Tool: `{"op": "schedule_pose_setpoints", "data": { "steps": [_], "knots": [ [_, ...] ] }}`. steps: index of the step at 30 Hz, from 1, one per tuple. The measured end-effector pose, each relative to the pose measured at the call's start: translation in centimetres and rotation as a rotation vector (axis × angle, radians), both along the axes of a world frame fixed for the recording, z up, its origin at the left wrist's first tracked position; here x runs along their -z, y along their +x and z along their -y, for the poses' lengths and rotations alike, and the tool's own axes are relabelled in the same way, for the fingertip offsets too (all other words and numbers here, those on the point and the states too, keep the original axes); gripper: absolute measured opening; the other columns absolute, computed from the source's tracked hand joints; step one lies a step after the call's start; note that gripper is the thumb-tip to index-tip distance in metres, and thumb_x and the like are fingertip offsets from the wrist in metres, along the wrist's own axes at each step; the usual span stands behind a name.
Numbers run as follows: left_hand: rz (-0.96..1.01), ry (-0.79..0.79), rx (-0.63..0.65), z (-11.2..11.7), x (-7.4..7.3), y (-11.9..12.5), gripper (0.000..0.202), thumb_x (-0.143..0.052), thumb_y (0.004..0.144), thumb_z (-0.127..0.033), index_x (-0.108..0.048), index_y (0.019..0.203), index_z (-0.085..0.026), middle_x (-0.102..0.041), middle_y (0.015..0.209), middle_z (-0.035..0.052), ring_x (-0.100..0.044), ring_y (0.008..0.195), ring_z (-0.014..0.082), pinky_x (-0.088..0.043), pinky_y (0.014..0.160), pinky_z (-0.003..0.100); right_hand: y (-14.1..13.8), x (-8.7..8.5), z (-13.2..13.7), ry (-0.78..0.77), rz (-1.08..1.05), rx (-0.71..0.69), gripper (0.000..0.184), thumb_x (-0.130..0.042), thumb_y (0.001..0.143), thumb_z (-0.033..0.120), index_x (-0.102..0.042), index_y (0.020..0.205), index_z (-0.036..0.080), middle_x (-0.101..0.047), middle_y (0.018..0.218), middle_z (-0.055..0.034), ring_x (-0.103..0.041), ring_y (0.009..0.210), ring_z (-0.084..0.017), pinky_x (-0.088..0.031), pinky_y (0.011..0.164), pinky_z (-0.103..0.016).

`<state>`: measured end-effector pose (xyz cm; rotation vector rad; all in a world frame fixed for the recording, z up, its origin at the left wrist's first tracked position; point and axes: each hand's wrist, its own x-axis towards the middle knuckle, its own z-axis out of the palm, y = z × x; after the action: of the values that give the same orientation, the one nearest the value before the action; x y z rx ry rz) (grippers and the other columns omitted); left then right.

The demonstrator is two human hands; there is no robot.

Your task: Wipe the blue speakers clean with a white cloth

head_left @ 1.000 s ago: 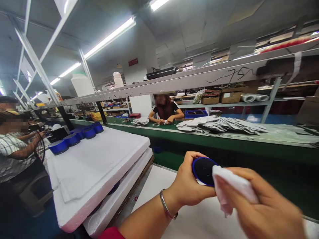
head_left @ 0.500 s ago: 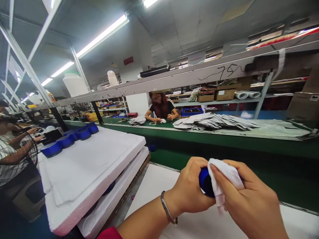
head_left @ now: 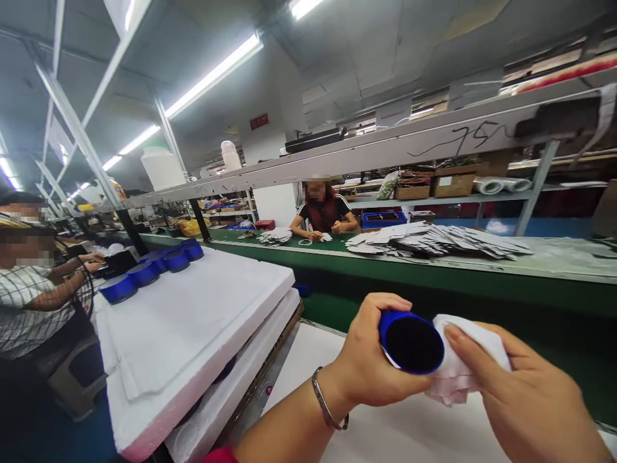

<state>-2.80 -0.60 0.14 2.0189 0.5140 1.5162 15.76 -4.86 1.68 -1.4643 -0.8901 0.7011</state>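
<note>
Left hand [head_left: 371, 360] is wrapped round a short blue cylinder [head_left: 411, 343], fingers [head_left: 385, 307] curled firmly over it, with the round black face tipped up toward the camera. Wrist's bent, thin metal bangle [head_left: 324, 399] on it. Right hand [head_left: 525, 392] comes in from the other side, fingers [head_left: 486, 350] loosely spread, holding a white cloth [head_left: 463, 360] up against the cylinder's edge. Both hands are above a white worktop [head_left: 385, 431]. Over on the left, more blue cylinders [head_left: 159, 273] sit in a row on a white foam slab [head_left: 193, 328].
</note>
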Motion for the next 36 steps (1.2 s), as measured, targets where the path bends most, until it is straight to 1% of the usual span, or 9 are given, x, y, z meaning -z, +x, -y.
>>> {"op": "schedule_pose_setpoints", "data": {
  "steps": [5,10,16,18,21,25,28,32,36],
  "knots": [
    [-0.104,-0.204,0.057,0.4,-0.8,-0.1,0.084,-0.093,0.057,-0.017,-0.062,0.135,-0.024,-0.071,0.135,0.0114,-0.073,0.115,0.0307,-0.063,0.099,0.043,2.3,0.1,0.7,0.125,0.133,0.055,0.072,-0.090,0.057,0.085,-0.092,0.101,0.028,-0.083,0.100,-0.0082,-0.073,0.079,-0.031,-0.061,0.057,-0.033],
    [-0.226,-0.410,0.131,0.7,-1.9,-0.7,0.078,-0.093,0.053,-0.022,-0.066,0.126,-0.024,-0.071,0.120,0.0055,-0.068,0.099,0.0243,-0.057,0.087,0.038,3.1,-0.3,1.0,0.041,0.250,-0.264,0.066,-0.092,0.058,0.084,-0.095,0.097,0.030,-0.082,0.094,-0.0065,-0.069,0.069,-0.028,-0.060,0.057,-0.034],
    [-0.350,-0.464,0.117,0.6,-1.9,-0.6,0.076,-0.097,0.052,-0.027,-0.065,0.121,-0.026,-0.068,0.109,0.0011,-0.065,0.093,0.0222,-0.056,0.083,0.036,0.2,-1.2,3.2,0.149,0.236,-0.149,0.046,-0.082,0.078,0.077,-0.091,0.094,0.035,-0.065,0.068,0.0003,-0.048,0.057,-0.018,-0.051,0.056,-0.031],
    [-0.390,-0.490,0.110,0.7,-1.7,-0.3,0.077,-0.098,0.052,-0.028,-0.064,0.121,-0.026,-0.069,0.111,0.0009,-0.065,0.093,0.0222,-0.056,0.081,0.035,0.3,-0.7,2.9,0.199,0.318,-0.165,0.048,-0.083,0.078,0.079,-0.092,0.094,0.035,-0.070,0.075,-0.0016,-0.048,0.055,-0.018,-0.050,0.055,-0.032],
    [-0.457,-0.550,0.108,0.6,-1.4,0.1,0.081,-0.102,0.050,-0.031,-0.064,0.121,-0.026,-0.070,0.113,0.0013,-0.066,0.093,0.0225,-0.056,0.078,0.034,1.8,0.0,1.7,0.214,0.394,-0.217,0.050,-0.082,0.083,0.081,-0.092,0.099,0.035,-0.080,0.097,-0.0055,-0.065,0.067,-0.022,-0.051,0.052,-0.030],
    [-0.427,-0.547,0.188,0.3,-1.2,0.1,0.112,-0.102,0.045,-0.023,-0.062,0.150,-0.028,-0.072,0.125,0.0049,-0.070,0.102,0.0259,-0.060,0.087,0.037,4.6,0.2,0.6,0.102,0.416,-0.449,0.064,-0.082,0.085,0.092,-0.091,0.103,0.031,-0.082,0.096,-0.0070,-0.072,0.068,-0.026,-0.060,0.056,-0.031],
    [-0.424,-0.481,0.276,-0.3,-0.8,-0.1,0.145,-0.095,0.044,-0.013,-0.044,0.178,-0.033,-0.074,0.133,0.0078,-0.073,0.107,0.0292,-0.062,0.099,0.045,6.2,0.3,0.4,0.053,0.411,-0.565,0.072,-0.082,0.085,0.095,-0.091,0.112,0.029,-0.082,0.094,-0.0069,-0.073,0.069,-0.027,-0.064,0.061,-0.032],
    [-0.501,-0.475,0.298,-1.2,0.2,0.4,0.153,-0.095,0.048,-0.017,-0.034,0.187,-0.032,-0.074,0.144,0.0121,-0.076,0.120,0.0379,-0.063,0.110,0.053,5.9,1.2,0.2,0.081,0.432,-0.600,0.070,-0.079,0.090,0.092,-0.091,0.114,0.027,-0.084,0.103,-0.0082,-0.079,0.082,-0.030,-0.068,0.072,-0.030],
    [-0.448,-0.560,0.339,-1.2,1.4,1.7,0.164,-0.101,0.047,-0.020,-0.022,0.191,-0.027,-0.069,0.157,0.0171,-0.072,0.136,0.0435,-0.061,0.118,0.058,3.5,1.3,0.1,0.011,0.310,-0.440,0.078,-0.078,0.082,0.095,-0.089,0.113,0.024,-0.078,0.084,-0.0087,-0.070,0.061,-0.026,-0.046,0.041,-0.027]
  ]
}}
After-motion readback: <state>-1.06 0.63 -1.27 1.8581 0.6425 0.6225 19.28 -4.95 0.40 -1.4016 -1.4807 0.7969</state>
